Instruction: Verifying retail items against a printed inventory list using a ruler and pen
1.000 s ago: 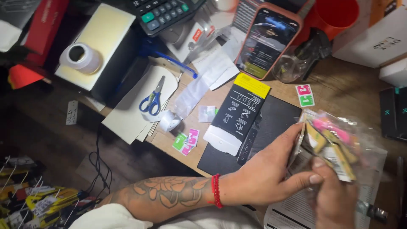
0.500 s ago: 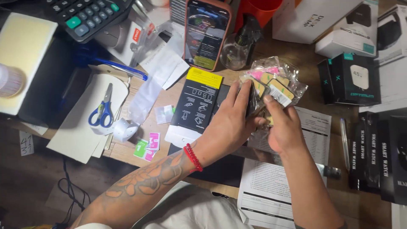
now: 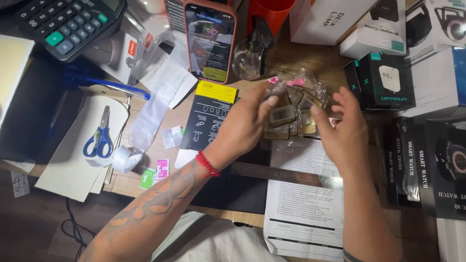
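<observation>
Left hand point(image 3: 242, 123): forearm enters from lower left, tattooed, red bracelet point(image 3: 207, 164) at wrist; fingers curled, pinching clear bag point(image 3: 293, 104) at its left edge.
Right hand point(image 3: 342, 128): palm turned inward, fingers spread, just beside bag; contact cannot be told.
Surroundings: scissors point(image 3: 99, 138) on card at far left; calculator point(image 3: 68, 24) upper left; phone point(image 3: 209, 41) upright behind black packet point(image 3: 206, 116); metal ruler point(image 3: 286, 174) across paper sheet point(image 3: 303, 213) below hands; dark boxes point(image 3: 383, 80) right.
Bag: held above desk centre, crinkled, transparent, holding small tan-and-dark pieces plus pink bits.
</observation>
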